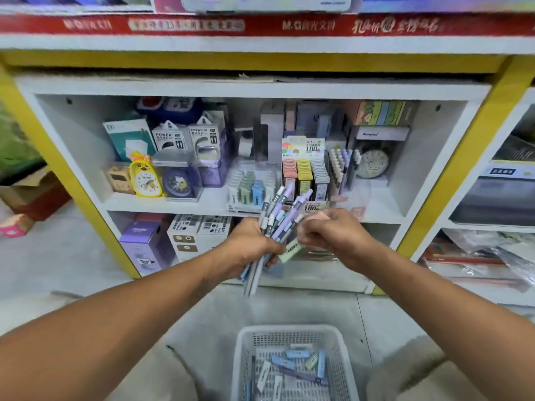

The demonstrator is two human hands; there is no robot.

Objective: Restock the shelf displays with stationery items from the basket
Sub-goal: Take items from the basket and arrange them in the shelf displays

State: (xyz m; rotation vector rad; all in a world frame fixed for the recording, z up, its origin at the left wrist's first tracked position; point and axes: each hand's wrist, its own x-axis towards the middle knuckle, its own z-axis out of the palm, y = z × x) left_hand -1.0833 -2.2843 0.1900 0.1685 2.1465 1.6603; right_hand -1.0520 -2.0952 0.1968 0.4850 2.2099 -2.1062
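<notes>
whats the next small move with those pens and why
Probably the right hand draws one pen from the bunch gripped by the left hand and slots it into the pen display on the shelf, since its fingers already pinch there.

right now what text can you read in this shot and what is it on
"M&G" on the red shelf banner; the rest of the banner is blurred.
"POWER BANK" on two boxes on the upper shelf.
"0.7" and "100" on the lead refill display.
Labels on the pens in the left hand, the pale green item at the right hand, and the items in the basket are too small to read.
</notes>
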